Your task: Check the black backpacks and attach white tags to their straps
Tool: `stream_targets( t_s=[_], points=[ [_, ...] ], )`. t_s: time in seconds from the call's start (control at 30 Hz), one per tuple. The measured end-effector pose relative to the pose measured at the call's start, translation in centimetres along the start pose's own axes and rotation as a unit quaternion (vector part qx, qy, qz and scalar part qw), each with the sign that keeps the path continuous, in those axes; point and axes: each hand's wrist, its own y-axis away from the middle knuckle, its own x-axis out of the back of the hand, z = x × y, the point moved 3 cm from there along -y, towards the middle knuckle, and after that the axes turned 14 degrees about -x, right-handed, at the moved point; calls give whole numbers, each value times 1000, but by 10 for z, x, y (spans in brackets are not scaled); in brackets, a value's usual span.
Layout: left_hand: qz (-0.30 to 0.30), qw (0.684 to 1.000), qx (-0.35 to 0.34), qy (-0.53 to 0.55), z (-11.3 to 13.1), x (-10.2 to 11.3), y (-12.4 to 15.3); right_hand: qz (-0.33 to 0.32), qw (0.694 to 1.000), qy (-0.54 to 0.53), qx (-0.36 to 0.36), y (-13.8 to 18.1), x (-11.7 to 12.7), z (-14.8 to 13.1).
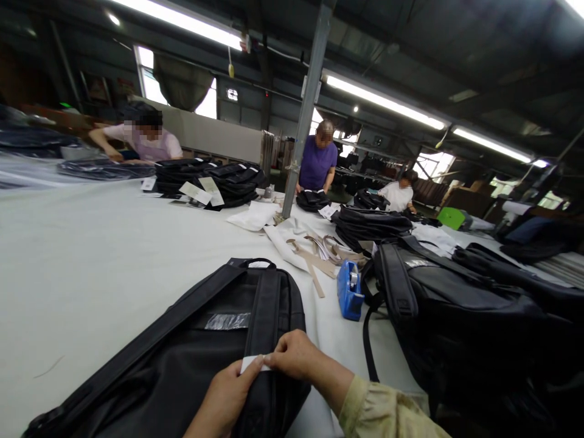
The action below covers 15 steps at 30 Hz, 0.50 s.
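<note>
Currently, the left grip (228, 390) and right grip (297, 356) are pinching a white strip (249, 362) between them, across the shoulder strap (264, 304) of a black backpack (182, 359), which is lying beneath both on the white desk (114, 243).

Before us, a backpack (182, 365) lies on the table (91, 255), our left hand (228, 389) and right hand (294, 356) at a strip (246, 363) over one strap (265, 304). Right of it we find a tape dispenser (349, 301), then another backpack (465, 310); behind, a post (306, 115) stands between bag stacks (369, 225).
</note>
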Motion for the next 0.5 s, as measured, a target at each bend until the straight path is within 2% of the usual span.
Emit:
stream_targets(
  t_s=[0.13, 0.2, 0.27, 0.33, 0.4, 0.43, 0.5],
  points=[
    [8, 1000, 16, 24, 1, 1, 0, -100, 989, -99, -47, 1, -1, 12],
    [5, 997, 41, 58, 0, 0, 1, -94, 989, -102, -47, -1, 0, 20],
    [1, 991, 77, 108, -2, 0, 0, -40, 998, -51, -21, -2, 4, 27],
    [0, 981, 113, 161, -5, 1, -1, 52, 998, 4, 20, 1, 12, 30],
    [-2, 970, 139, 199, -7, 2, -1, 140, 989, 11, 50, 11, 21, 29],
    [-5, 967, 149, 209, -7, 2, -1, 166, 984, -5, 60, 16, 25, 27],
    [-9, 964, 158, 214, -5, 2, 0, 167, 983, -39, 70, 26, 27, 22]
  ],
)
